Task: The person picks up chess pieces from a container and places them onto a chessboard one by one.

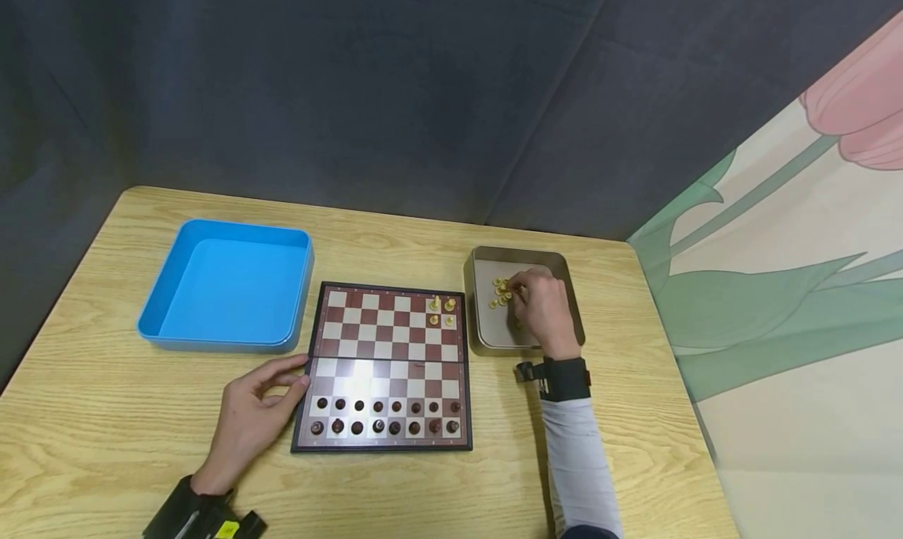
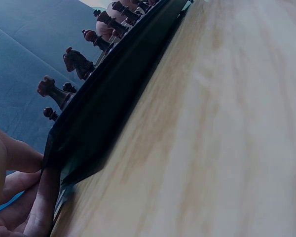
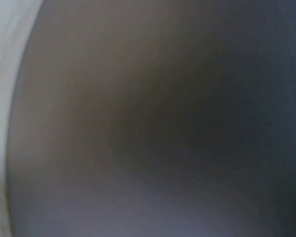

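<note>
Chessboard point(image 1: 395, 351): lying unfolded; the left hand point(image 1: 252, 406) is touching its left edge, fingers loosely bent. Dark pieces point(image 1: 378, 426): 16 are standing in 2 rows, seemingly complete. Light pieces point(image 1: 450, 305): 4 are standing at the far right corner; others are lying in the metal tin point(image 1: 494, 331), apparently awaiting placement. Right hand point(image 1: 545, 308): reaching inside; whether its fingers are grasping anything, cannot tell.

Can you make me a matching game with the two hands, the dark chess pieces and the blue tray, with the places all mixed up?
1. Blue tray
2. Dark pieces
3. Left hand
4. Right hand

A. In two rows on the chessboard
B. In the box with yellow pieces
C. Left of the chessboard, not touching it
D. Touching the chessboard's left edge

Pairs: 1-C, 2-A, 3-D, 4-B
</note>
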Available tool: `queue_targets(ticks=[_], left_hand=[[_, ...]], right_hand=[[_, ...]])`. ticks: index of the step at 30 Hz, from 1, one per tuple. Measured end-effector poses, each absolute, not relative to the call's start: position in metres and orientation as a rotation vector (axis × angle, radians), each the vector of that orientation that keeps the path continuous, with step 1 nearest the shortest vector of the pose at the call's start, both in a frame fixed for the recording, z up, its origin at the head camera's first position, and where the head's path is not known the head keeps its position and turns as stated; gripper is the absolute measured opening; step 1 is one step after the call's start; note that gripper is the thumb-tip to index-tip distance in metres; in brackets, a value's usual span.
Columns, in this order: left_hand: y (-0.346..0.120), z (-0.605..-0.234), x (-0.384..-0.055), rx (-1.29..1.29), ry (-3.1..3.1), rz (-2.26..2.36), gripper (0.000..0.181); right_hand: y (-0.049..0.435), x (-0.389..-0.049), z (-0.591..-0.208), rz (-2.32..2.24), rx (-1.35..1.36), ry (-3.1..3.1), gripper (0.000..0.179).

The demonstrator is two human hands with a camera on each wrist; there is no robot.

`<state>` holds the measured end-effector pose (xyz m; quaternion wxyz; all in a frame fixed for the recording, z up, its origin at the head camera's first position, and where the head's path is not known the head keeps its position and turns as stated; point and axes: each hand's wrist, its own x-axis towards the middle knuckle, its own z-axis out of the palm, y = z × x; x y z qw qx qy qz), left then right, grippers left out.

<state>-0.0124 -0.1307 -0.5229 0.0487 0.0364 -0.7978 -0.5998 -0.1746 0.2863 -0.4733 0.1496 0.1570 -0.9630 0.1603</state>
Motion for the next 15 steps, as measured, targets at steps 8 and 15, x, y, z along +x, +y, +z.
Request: queue_targets(ticks=[8,15], left_hand=[[-0.131,-0.523,-0.012,0.115,-2.429,-1.83,0.035],[-0.13,-0.523,-0.012,0.111,-2.419,-1.845,0.035]], right_hand=[[0.286,-0.173,-0.467,0.551,0.47,-2.717,0.01],[0.285,-0.169,-0.457,0.575,0.433,-2.699,0.006]])
